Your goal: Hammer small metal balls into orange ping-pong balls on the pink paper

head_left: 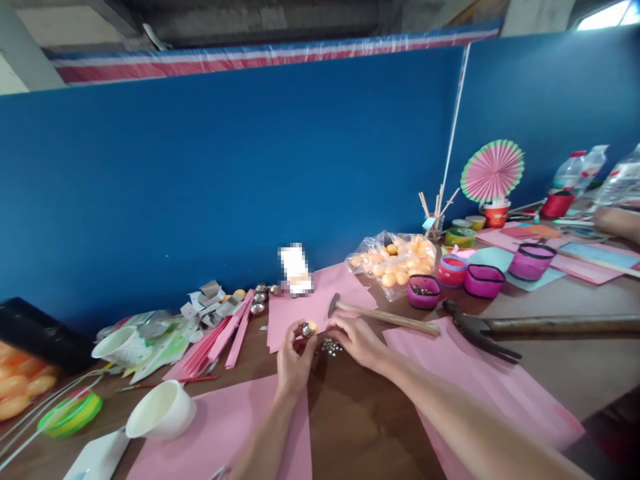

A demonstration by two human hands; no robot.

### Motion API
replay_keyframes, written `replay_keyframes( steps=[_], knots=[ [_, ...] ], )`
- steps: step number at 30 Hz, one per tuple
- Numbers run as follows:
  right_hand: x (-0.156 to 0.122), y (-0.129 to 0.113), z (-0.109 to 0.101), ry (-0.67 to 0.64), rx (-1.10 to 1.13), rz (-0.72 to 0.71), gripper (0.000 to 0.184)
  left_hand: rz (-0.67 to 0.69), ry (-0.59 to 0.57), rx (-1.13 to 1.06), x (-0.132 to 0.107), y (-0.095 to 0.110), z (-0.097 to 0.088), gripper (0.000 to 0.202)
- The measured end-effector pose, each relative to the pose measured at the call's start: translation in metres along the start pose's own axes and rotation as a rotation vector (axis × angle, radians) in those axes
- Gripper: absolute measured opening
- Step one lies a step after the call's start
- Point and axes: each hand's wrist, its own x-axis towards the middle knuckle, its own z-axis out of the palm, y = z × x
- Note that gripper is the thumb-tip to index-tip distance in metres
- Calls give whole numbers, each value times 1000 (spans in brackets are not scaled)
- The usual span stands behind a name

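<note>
My left hand [294, 360] is closed around a small orange ball [309, 329], partly covered with shiny silver thumbtacks. Close by on its right, my right hand [357, 339] has its thumb and fingers pinched together near the ball; whatever sits between the fingertips is too small to make out. A little pile of silver thumbtacks [331, 347] lies on the brown tabletop between the two hands. Several tack-covered balls [258, 303] stand at the back, beside pink paper sheets [325, 293]. Behind my right hand lies a small hammer [385, 316] with a wooden handle.
A bag of orange balls [400, 263] lies against the blue partition [250, 173]. A claw hammer [483, 330], purple fabric containers [484, 281] and a pink paper fan [493, 171] occupy the right. Leftward are a white bowl [161, 410] and folded pink strips [213, 347]. Another person's arm [620, 223] shows far right.
</note>
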Motion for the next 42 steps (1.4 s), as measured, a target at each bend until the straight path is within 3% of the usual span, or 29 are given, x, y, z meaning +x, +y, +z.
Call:
replay_keyframes(
  steps=[5, 12, 22, 30, 42],
  knots=[
    [3, -3, 1, 24, 228, 84, 30, 19, 9, -18, -2, 6, 1, 42],
    [4, 1, 5, 45, 482, 197, 26, 11, 1, -45, -3, 9, 2, 39],
    [4, 1, 9, 34, 518, 191, 20, -26, 2, -63, -5, 9, 4, 45],
    [4, 0, 10, 69, 476, 166, 22, 6, -3, -49, -4, 9, 4, 39],
    [0, -3, 12, 39, 644, 243, 24, 22, -37, -33, -4, 1, 2, 42]
  ],
)
